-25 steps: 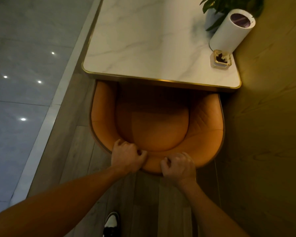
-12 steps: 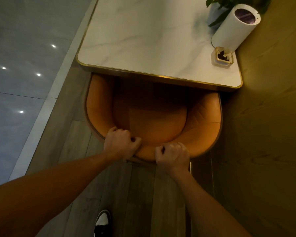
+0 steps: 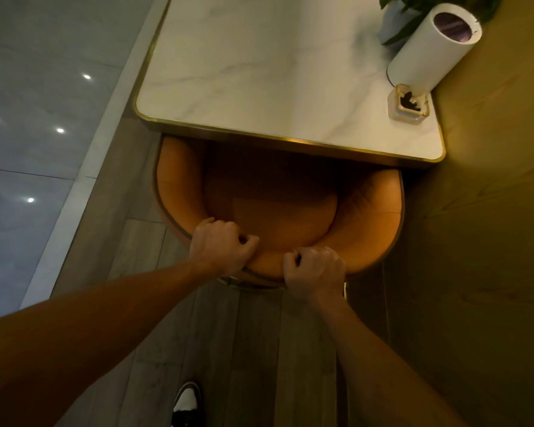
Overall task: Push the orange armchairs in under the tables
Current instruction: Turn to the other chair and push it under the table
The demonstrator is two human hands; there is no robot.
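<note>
Both grips clenched on backrest rim of orange armchair (image 3: 364, 229): left hand (image 3: 221, 246), right hand (image 3: 316, 271). Seat front already under worktop (image 3: 259, 75). Push evenly w/ both, straight fwd, keeping clear of wall (image 3: 490, 211) on right.

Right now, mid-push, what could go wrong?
1. The armchair sits close to the wooden wall on its right; drifting may scrape it.
2. Both the left hand and right hand grip the backrest rim, which nears the table edge; fingers could get pinched.
</note>
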